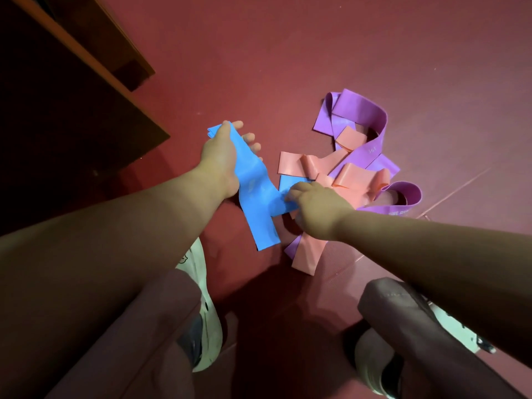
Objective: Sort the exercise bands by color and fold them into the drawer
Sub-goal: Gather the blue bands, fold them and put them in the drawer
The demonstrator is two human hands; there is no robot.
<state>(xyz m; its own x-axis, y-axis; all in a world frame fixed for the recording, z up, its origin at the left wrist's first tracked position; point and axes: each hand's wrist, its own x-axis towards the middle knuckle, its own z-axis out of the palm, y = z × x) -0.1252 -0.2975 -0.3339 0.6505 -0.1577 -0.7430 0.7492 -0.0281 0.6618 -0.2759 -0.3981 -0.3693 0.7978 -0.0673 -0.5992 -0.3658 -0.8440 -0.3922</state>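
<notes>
Blue band (259,203) gripped in left hand (217,156), pinched by right hand (315,211); tangled pink bands (349,174) may be dragged along.

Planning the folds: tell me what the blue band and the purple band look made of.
Blue band: thin matte rubbery sheet, likely latex; it bends limply in the left hand. Purple band: similar rubber, slight sheen; stands in soft loops.

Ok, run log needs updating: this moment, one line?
left hand: holds blue band | right hand: pinches blue band | pink bands, purple bands: heaped on floor
</notes>
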